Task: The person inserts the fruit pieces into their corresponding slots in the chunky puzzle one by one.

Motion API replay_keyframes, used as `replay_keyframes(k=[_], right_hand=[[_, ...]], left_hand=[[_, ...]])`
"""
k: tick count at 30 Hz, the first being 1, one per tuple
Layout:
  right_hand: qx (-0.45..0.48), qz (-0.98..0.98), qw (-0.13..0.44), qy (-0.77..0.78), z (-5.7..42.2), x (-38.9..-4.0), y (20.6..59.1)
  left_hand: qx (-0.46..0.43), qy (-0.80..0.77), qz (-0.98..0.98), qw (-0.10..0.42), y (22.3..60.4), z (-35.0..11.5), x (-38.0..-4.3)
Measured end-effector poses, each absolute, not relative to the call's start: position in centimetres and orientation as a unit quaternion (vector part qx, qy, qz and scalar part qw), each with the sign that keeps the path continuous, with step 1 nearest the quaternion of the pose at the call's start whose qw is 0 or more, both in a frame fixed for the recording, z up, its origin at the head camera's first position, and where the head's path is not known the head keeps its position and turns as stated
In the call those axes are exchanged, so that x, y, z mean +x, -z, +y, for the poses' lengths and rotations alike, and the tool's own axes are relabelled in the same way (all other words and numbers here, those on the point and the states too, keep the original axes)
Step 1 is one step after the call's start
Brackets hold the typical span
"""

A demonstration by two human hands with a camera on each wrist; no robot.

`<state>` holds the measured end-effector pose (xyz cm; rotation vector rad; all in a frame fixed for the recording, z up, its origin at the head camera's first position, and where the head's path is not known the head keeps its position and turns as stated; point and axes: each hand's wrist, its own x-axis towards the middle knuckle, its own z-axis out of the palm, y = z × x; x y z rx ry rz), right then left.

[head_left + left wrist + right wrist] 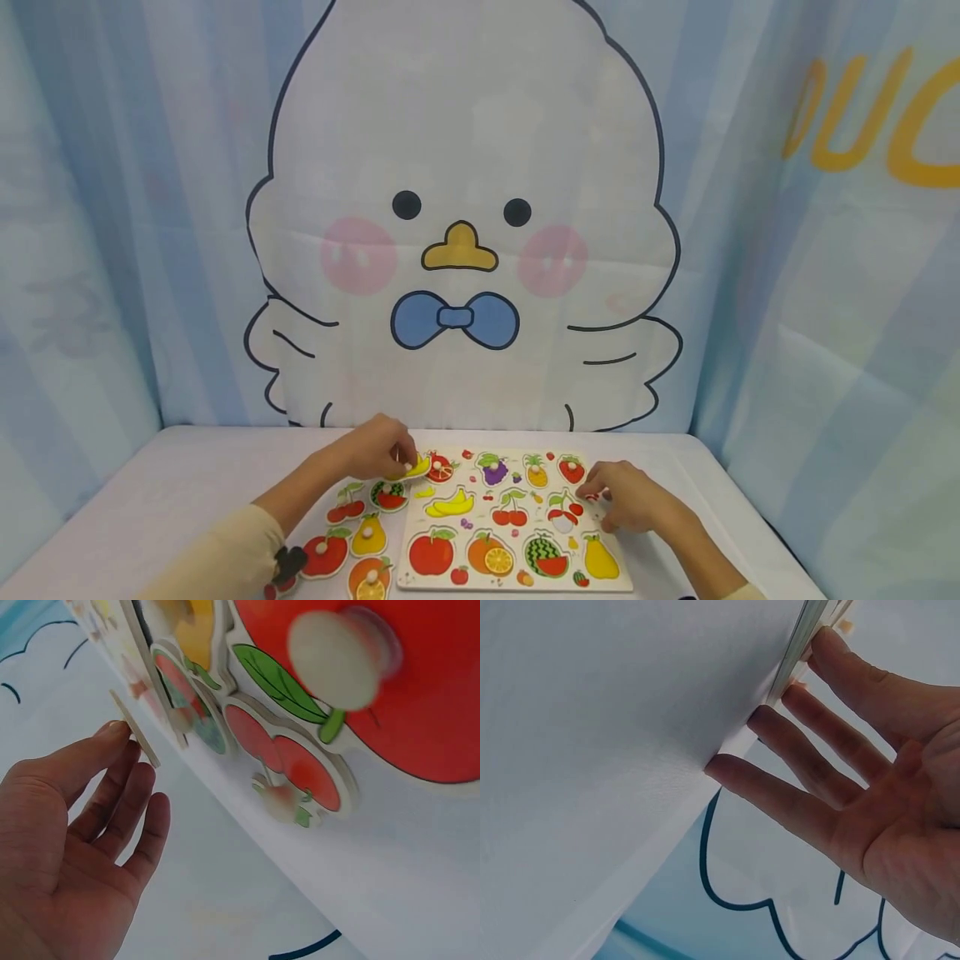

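In the head view my left hand pinches a banana puzzle piece above the upper left corner of a white fruit puzzle board. From the left wrist the piece appears edge-on, a thin slab at the thumb and fingertips. The banana picture on the board lies just to its right. My right hand touches the board's right edge with thumb and fingers. In the right wrist view, that hand's fingers are extended, the little fingertip on the white tabletop.
Left of the board lie loose knobbed pieces: watermelon, cherries, pear, apple and orange. Knobbed pomegranate, grapes, pineapple and strawberry sit in the board's top row. A duck-printed curtain hangs behind.
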<state>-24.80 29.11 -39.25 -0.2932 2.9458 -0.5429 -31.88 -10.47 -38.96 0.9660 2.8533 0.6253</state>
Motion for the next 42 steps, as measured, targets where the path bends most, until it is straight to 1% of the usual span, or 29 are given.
replay_keyframes(k=[5, 11, 18, 23, 30, 42], right_hand=[[-0.097, 0.977, 0.065, 0.178, 29.0, -24.6, 39.2], [-0.101, 0.977, 0.065, 0.177, 29.0, -24.6, 39.2], [-0.100, 0.977, 0.066, 0.175, 29.2, -24.7, 39.3], [-0.102, 0.977, 0.068, 0.175, 29.4, -24.9, 39.4], [-0.098, 0.977, 0.068, 0.178, 29.3, -25.0, 39.5], [-0.098, 0.977, 0.060, 0.178, 29.4, -25.0, 39.7]], left_hand=[[0.332, -0.195, 0.922, 0.033, 38.4, -9.7, -31.4], [0.327, -0.195, 0.923, 0.043, 38.1, -9.2, -31.1], [0.326, -0.204, 0.921, 0.065, 38.4, -8.3, -31.0], [0.345, -0.194, 0.916, 0.066, 38.7, -7.6, -31.1], [0.357, -0.199, 0.909, 0.084, 38.9, -6.7, -30.7], [0.384, -0.188, 0.899, 0.100, 39.2, -5.3, -30.5]])
